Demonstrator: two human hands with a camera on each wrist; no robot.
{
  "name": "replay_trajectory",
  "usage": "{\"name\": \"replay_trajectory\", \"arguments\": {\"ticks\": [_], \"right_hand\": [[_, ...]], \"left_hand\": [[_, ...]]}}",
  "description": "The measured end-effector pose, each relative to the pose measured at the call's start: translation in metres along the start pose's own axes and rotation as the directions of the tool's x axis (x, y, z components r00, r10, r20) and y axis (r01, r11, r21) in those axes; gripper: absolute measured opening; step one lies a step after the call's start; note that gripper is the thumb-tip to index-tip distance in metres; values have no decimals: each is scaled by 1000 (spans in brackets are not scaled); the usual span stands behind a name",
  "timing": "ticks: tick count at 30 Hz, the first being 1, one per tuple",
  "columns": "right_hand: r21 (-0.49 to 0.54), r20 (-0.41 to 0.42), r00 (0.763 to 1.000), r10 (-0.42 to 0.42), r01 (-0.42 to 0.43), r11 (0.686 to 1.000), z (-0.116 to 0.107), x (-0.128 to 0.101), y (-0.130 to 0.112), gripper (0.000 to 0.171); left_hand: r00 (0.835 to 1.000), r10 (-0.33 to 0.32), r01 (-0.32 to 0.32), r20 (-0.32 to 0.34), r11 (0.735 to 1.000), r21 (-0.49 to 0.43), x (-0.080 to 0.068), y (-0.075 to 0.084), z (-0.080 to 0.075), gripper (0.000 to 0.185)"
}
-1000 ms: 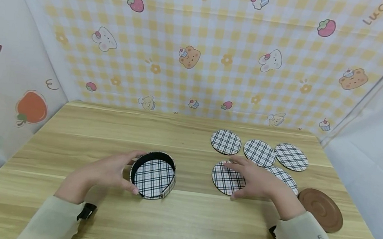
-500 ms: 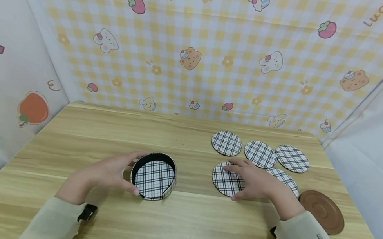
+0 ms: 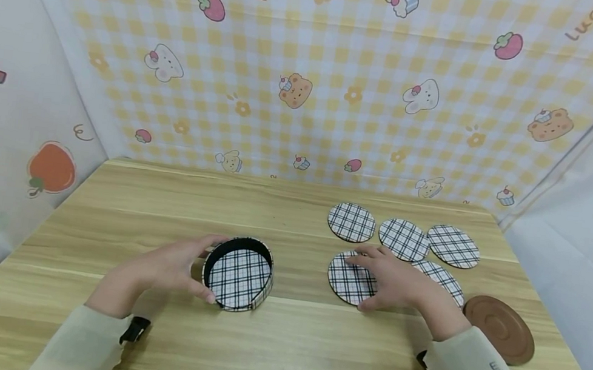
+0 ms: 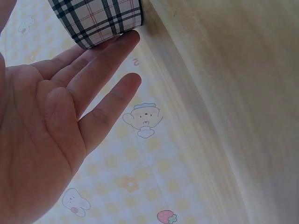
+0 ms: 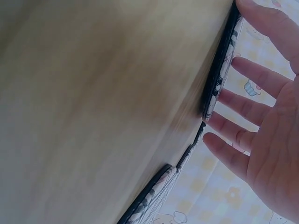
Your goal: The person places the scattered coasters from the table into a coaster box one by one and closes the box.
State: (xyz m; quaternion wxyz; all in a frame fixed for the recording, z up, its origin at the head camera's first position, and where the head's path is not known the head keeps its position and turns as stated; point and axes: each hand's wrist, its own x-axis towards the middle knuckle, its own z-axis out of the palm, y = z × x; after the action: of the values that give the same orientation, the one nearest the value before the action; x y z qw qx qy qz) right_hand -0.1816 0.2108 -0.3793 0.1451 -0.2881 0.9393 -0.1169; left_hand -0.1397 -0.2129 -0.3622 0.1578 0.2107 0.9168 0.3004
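Observation:
A round plaid holder (image 3: 238,273) with a black rim stands open on the wooden table (image 3: 278,348), a plaid coaster lying inside it. My left hand (image 3: 171,268) cups its left side, thumb near and fingers far. In the left wrist view the fingers (image 4: 100,70) are straight and one tip touches the plaid wall (image 4: 100,18). My right hand (image 3: 395,282) lies flat with spread fingers on a plaid coaster (image 3: 346,276). The right wrist view shows the straight fingers (image 5: 247,79) over that coaster's edge (image 5: 219,70).
Three more plaid coasters (image 3: 351,222) (image 3: 402,238) (image 3: 452,245) lie in a row behind my right hand, and a fourth (image 3: 445,279) is partly under my wrist. A brown round dish (image 3: 500,327) sits at the right edge. Patterned walls close in the table on three sides.

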Motion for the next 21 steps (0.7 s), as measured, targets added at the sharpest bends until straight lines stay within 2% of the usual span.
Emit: {"name": "replay_trajectory", "arguments": {"ticks": [8, 14, 21], "right_hand": [[-5, 0, 1000, 6, -6, 1000, 0, 0, -5, 83], [9, -12, 1000, -23, 23, 1000, -2, 4, -8, 82], [-33, -20, 999, -40, 39, 999, -3, 11, -14, 81]], "left_hand": [[1000, 11, -11, -8, 1000, -2, -1, -1, 0, 113], [1000, 18, -18, -9, 1000, -3, 0, -2, 0, 113], [1000, 21, -21, -10, 1000, -5, 0, -2, 0, 113]]}}
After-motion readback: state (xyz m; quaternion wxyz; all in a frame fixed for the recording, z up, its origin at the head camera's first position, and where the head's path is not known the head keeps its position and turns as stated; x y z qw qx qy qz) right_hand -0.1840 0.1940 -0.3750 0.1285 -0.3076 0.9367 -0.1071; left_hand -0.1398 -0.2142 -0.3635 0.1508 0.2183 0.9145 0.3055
